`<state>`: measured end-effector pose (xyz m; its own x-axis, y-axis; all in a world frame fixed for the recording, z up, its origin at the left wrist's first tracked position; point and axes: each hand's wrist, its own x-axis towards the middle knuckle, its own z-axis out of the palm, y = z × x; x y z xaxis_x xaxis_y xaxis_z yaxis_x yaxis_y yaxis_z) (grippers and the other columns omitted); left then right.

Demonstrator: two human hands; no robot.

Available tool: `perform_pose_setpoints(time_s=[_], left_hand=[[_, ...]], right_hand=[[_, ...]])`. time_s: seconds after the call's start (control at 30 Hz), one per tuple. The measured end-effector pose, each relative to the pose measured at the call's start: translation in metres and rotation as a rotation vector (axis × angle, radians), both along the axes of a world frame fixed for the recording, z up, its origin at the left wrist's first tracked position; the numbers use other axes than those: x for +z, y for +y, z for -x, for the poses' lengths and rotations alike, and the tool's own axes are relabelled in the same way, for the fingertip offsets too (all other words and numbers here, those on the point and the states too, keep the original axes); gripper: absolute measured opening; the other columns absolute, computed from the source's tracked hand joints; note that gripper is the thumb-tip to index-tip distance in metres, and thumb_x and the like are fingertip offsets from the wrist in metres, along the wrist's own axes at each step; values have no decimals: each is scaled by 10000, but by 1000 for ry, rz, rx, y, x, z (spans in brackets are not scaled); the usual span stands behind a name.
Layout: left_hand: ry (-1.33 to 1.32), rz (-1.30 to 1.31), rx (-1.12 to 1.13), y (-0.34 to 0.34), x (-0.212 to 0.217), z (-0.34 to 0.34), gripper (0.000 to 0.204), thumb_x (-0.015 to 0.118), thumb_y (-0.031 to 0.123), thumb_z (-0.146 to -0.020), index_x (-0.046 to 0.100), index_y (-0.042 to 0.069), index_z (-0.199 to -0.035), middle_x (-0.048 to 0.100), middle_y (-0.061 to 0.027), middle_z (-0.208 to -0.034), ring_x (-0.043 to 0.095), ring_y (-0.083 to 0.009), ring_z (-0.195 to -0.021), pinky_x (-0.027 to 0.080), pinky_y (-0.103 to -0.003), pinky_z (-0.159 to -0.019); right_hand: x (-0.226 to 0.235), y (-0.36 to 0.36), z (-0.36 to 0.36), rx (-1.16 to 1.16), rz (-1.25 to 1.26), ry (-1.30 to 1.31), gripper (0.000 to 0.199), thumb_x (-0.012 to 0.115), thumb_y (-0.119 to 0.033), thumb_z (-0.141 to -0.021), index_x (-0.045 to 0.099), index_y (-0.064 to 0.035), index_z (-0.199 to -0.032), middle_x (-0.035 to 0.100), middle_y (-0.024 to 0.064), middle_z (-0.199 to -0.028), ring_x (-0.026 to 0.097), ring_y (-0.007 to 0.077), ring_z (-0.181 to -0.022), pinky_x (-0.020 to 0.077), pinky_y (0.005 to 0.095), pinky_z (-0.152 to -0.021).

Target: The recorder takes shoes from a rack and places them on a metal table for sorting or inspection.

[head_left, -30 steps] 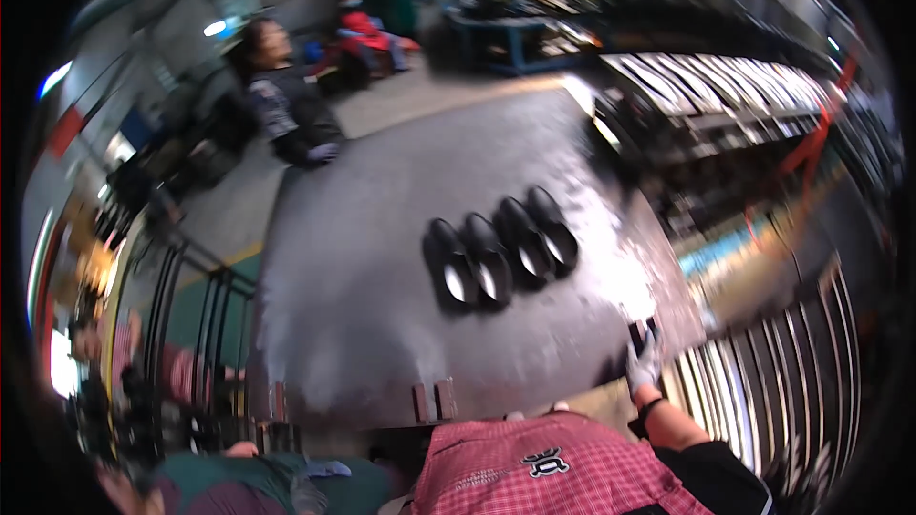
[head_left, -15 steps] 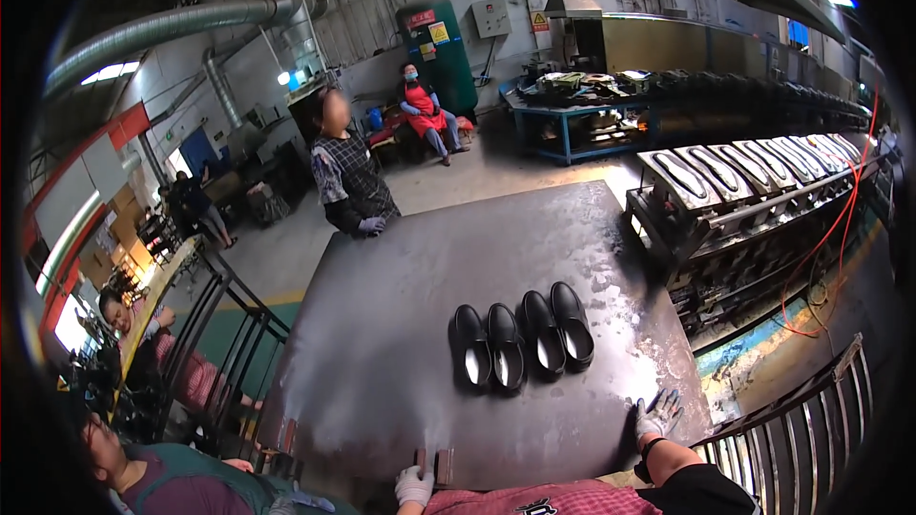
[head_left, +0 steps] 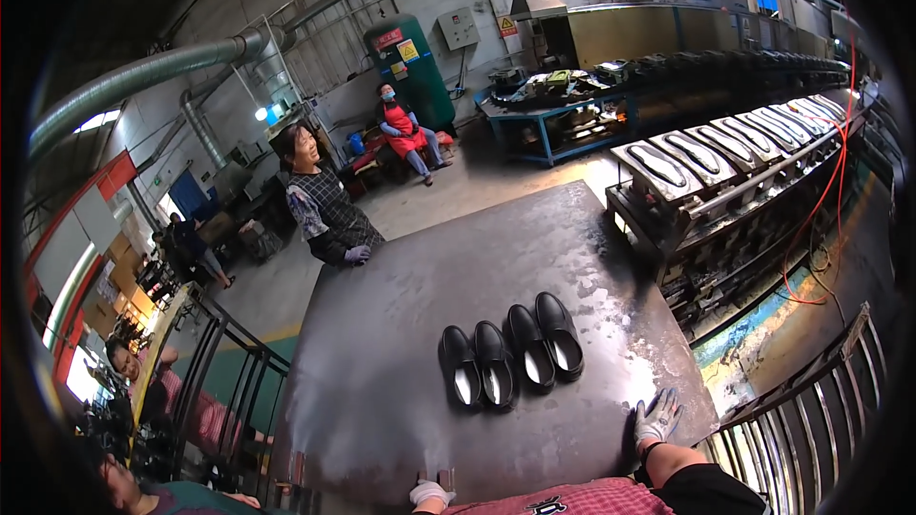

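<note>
My right hand (head_left: 658, 416), in a pale glove with dark smudges, lies open and flat on the near right part of the dark metal table (head_left: 382, 343). My left hand (head_left: 432, 493), in a white glove, is at the table's near edge beside a small brown metal bracket (head_left: 446, 477); how its fingers are bent is too small to make out. Ahead of my hands, apart from both, two pairs of black slip-on shoes (head_left: 494, 362) stand side by side on the table, toes pointing away and pale insoles showing.
A person in a checked apron (head_left: 329, 215) stands at the far left corner. A machine with shoe-sole moulds (head_left: 711, 157) runs along the right. Metal railings (head_left: 811, 420) are near right, and a rack (head_left: 219, 362) is at left. Another person (head_left: 181, 496) is at lower left.
The whole view has shifted slightly, and the shoes sit a little lower in it. My right hand stays flat on the table. The person opposite now faces right.
</note>
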<state>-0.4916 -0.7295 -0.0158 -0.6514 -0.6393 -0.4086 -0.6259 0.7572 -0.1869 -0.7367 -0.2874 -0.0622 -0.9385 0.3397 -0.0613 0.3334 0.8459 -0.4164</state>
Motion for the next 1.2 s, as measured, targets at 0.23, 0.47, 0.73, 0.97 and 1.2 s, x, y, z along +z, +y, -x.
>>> perform_pose_setpoints(time_s=[0.23, 0.47, 0.73, 0.97, 1.2], left_hand=[[-2, -56, -88, -2, 20, 10, 612, 745, 607, -643, 747, 82, -957, 719, -148, -987, 698, -296, -920, 561, -411, -794], [-103, -97, -47, -3, 24, 7, 671, 755, 631, -607, 741, 89, -1003, 707, -156, -1045, 676, -292, -993, 537, -398, -854], [-71, -111, -87, -10, 22, 14, 655, 760, 608, -605, 745, 75, -986, 707, -175, -1033, 682, -305, -982, 543, -412, -844], [-125, -128, -96, -9, 27, 26, 633, 770, 602, -598, 751, 92, -973, 714, -152, -1030, 682, -297, -976, 542, -406, -843], [-162, -141, -101, -9, 20, 21, 614, 775, 598, -594, 754, 119, -976, 714, -138, -1041, 681, -287, -976, 539, -410, -843]], right_hand=[[-14, 9, 0, -17, 29, -13, 781, 515, -494, -896, 296, -33, -1486, 243, 163, -1571, 157, 262, -1475, 5, 450, -1217], [-29, 11, -6, -27, 52, 72, 785, 575, -466, -864, 331, -20, -1463, 285, 174, -1546, 196, 303, -1457, 35, 462, -1217], [-42, 9, 2, -29, 36, 124, 775, 595, -459, -848, 367, -12, -1439, 331, 184, -1523, 255, 298, -1435, 54, 467, -1215], [-19, 3, 3, -27, 44, 42, 775, 555, -485, -866, 359, -12, -1448, 300, 180, -1543, 230, 294, -1448, 35, 457, -1218], [-20, 6, -2, -5, 22, 5, 780, 523, -506, -880, 349, -7, -1453, 283, 179, -1551, 237, 293, -1447, 24, 450, -1217]])
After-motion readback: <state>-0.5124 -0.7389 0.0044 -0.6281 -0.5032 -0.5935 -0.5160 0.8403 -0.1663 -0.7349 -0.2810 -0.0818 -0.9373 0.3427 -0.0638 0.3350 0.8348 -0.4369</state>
